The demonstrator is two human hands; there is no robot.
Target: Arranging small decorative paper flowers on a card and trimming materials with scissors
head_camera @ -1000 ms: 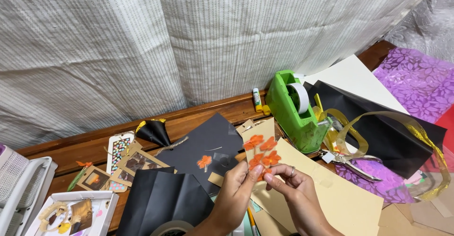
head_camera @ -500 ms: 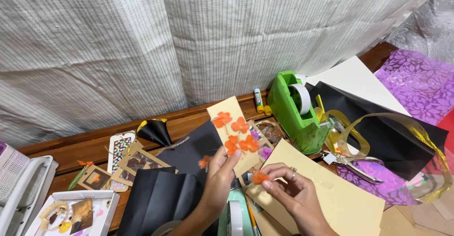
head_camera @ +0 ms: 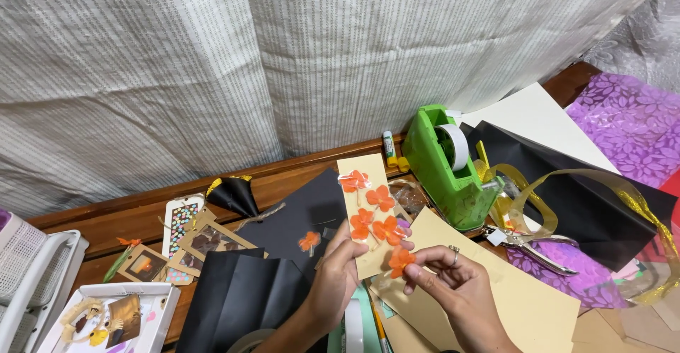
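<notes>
My left hand [head_camera: 334, 279] holds a tan paper strip [head_camera: 365, 211] upright by its lower left edge. Several orange pressed flowers are stuck along the strip. My right hand [head_camera: 453, 289], with a ring on one finger, pinches another orange flower [head_camera: 400, 261] at the strip's lower right corner. One more orange flower [head_camera: 309, 240] lies on a black paper sheet [head_camera: 304, 215] just left of the strip.
A green tape dispenser [head_camera: 446, 165] stands to the right, with a glue stick [head_camera: 389, 146] behind it. Gold ribbon [head_camera: 559, 183], black paper, purple floral wrap [head_camera: 630, 123], pliers [head_camera: 545, 248], tan card [head_camera: 517, 303], small tags [head_camera: 180, 229] and a white tray [head_camera: 106, 317] lie around.
My left hand raised the tan strip upright and brought it closer. My right hand moved the loose orange flower up to the strip's lower right corner.
</notes>
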